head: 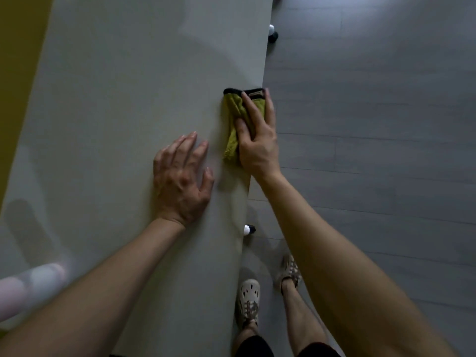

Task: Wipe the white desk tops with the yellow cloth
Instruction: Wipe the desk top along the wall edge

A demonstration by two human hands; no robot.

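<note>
**Yellow cloth being pressed at the desk's edge**

The right hand [257, 140] is pressing the yellow cloth [233, 112] flat on the white desk top [116, 112], right at the edge bordering the grey floor [373, 124]. Its fingers are lying stretched over the cloth, thumb resting on the fabric. The left hand [181, 176] is resting just beside it on the bare desk, fingers spread and relaxed, gripping nothing. Two feet in pale shoes [248, 300] are standing close to the desk
</note>
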